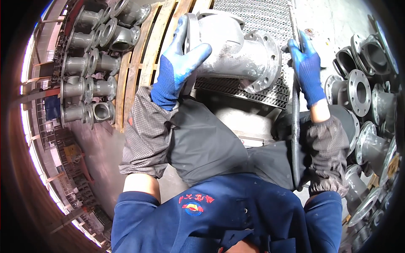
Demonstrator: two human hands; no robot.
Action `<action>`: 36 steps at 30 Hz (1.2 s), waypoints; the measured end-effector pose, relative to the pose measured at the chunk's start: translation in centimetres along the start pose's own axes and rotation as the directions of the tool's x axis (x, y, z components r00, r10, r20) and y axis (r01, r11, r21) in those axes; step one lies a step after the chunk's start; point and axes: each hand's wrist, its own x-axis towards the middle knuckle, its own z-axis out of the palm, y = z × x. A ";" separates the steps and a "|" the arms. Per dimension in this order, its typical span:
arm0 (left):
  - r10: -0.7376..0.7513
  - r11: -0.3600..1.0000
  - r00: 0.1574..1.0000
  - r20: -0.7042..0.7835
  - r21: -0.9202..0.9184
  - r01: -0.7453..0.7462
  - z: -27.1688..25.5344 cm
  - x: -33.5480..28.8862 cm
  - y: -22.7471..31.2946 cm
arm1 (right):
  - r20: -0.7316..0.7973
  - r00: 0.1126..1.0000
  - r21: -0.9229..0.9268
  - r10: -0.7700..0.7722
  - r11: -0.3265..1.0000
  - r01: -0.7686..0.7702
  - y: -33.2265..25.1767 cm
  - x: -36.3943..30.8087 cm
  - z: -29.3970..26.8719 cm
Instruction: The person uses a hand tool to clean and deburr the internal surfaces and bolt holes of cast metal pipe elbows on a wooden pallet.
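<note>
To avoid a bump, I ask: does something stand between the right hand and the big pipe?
Only the grey hose, at the inner side of the right hand. Past it, nothing visible blocks the gap to the big pipe, above the grate.

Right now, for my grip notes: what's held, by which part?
Left hand grips the grey pipe fitting by its left flange; right hand apparently grips the ribbed hose along its upper stretch.

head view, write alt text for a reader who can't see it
A person's blue-gloved left hand rests against a grey flanged pipe fitting over a metal grating, while the right hand grips a ribbed hose. More grey fittings crowd both sides.
</note>
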 end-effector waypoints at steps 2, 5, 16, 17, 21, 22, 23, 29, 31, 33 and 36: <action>-0.024 0.999 1.000 -0.011 -0.030 0.024 0.2 0.3 0.1 | 0.152 0.986 0.095 -0.064 0.994 0.050 -2.9 -3.4 -0.7; -0.129 0.944 0.992 0.012 -0.306 0.126 1.0 0.3 1.3 | 0.424 0.905 0.204 0.046 0.968 -0.145 -4.7 -8.1 -0.3; -0.253 0.949 0.967 -0.032 -0.202 0.241 0.4 0.5 0.2 | 0.566 0.803 0.221 0.184 0.905 -0.364 -5.1 -8.2 1.6; -0.238 0.954 0.971 -0.033 -0.193 0.228 0.4 0.5 0.5 | 0.581 0.788 0.191 0.204 0.907 -0.376 -5.3 -7.9 1.4; -0.274 0.944 0.962 -0.015 -0.193 0.266 0.3 0.4 1.2 | 0.598 0.765 0.112 0.239 0.920 -0.375 -6.1 -7.6 1.0; -0.249 0.954 0.968 -0.021 -0.174 0.242 0.3 0.4 1.1 | 0.586 0.780 0.128 0.220 0.925 -0.357 -5.9 -7.7 1.0; -0.224 0.964 0.974 -0.026 -0.156 0.218 0.4 0.4 1.0 | 0.573 0.794 0.143 0.202 0.930 -0.339 -5.6 -7.9 1.1; -0.202 0.975 0.979 -0.019 -0.098 0.200 0.1 0.1 0.6 | 0.610 0.739 0.069 0.285 0.911 -0.408 -7.1 -7.7 1.0; -0.186 0.979 0.982 -0.016 -0.088 0.184 0.2 0.2 0.7 | 0.613 0.741 0.067 0.276 0.916 -0.396 -6.9 -7.5 1.0; -0.170 0.984 0.985 -0.012 -0.058 0.169 0.1 0.2 0.6 | 0.617 0.737 0.067 0.277 0.914 -0.399 -6.9 -7.4 1.0; -0.163 0.985 0.987 -0.010 -0.066 0.162 0.2 0.2 1.0 | 0.628 0.721 0.066 0.294 0.903 -0.425 -7.6 -7.2 1.1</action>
